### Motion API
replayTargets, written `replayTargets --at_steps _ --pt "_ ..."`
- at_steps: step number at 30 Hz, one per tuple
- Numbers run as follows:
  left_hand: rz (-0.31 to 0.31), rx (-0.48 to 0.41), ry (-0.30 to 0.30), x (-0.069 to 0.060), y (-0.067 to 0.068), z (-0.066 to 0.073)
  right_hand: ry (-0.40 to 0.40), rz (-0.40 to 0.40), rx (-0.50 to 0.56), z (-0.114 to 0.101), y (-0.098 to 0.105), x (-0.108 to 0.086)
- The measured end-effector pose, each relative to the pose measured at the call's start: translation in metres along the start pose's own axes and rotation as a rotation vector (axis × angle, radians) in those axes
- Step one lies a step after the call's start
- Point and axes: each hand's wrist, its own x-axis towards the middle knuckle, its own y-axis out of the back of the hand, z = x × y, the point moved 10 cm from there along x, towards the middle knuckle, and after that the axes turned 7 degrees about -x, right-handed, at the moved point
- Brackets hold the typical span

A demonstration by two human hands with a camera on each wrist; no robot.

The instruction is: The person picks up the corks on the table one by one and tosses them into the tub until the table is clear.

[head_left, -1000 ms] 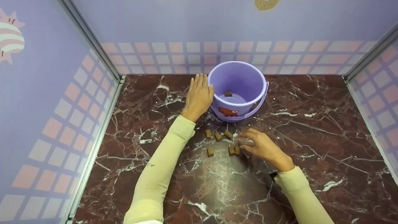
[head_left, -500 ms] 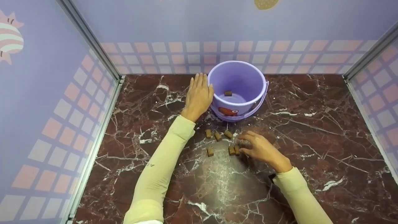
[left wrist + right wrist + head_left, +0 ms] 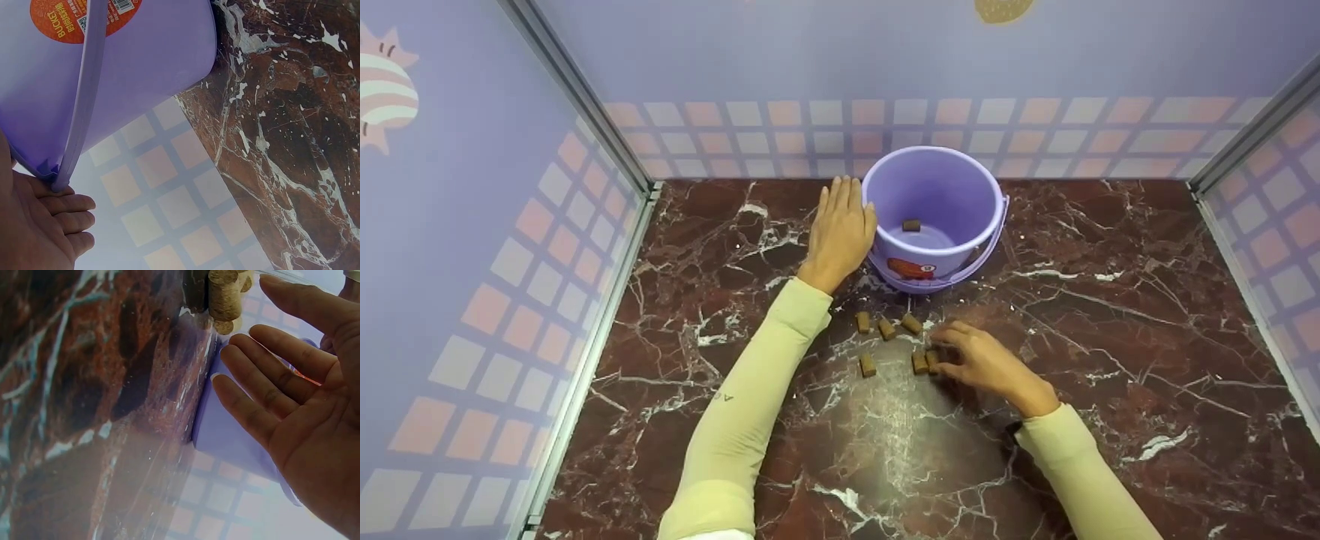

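A purple bucket [image 3: 915, 259] with a red label stands near the back wall, and one cork [image 3: 911, 225] lies inside it. My left hand [image 3: 838, 232] rests against the bucket's left side, fingers straight and thumb by the rim. In the left wrist view its fingers are beside the hinge of the bucket's handle [image 3: 87, 95]. Several more corks lie on the table in front of the bucket. My right hand [image 3: 990, 367] reaches over the rightmost cork [image 3: 932, 361], partly covering it, with thumb and fingers apart. In the right wrist view, corks [image 3: 225, 295] appear beyond the thumb.
The table [image 3: 1110, 337] has a dark red marbled top. A patterned back wall [image 3: 720, 67] stands close behind the bucket, with panels at left and right. Another cork [image 3: 868, 365] lies left of the pair by my right hand.
My right hand has shifted slightly left and lower, closer to the rightmost cork. The left hand and the bucket have stayed in place.
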Motion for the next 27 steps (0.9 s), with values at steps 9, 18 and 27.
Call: replayTargets --at_steps 9,18,27 --pt "-0.019 0.007 0.005 0.001 -0.002 -0.001 0.031 -0.021 0.021 -0.002 -0.009 0.001" --pt "-0.012 0.01 0.003 0.0 0.0 0.0 0.031 -0.026 0.004 0.0 -0.012 0.001" --pt "-0.018 0.011 0.007 0.0 0.0 0.0 0.069 0.006 -0.006 -0.003 -0.011 -0.001"
